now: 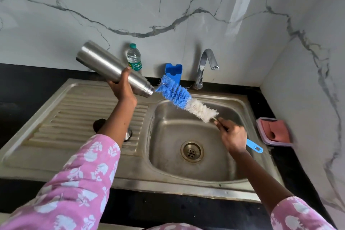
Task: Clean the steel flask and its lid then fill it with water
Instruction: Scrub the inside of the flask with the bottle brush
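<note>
Steel flask [112, 69], gripped in my left hand [122, 87], tilts mouth-down beside the blue-white brush [184, 101] my right hand [233, 136] holds over the sink [186, 187]; water bottle [134, 58] and tap [205, 67] stand behind.

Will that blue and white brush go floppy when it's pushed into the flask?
The brush is probably fairly stiff: it juts out straight though the right hand holds only its handle end. Its fluffy bristles look soft, so they should squash at the narrow mouth of the flask. Likely light too.
</note>
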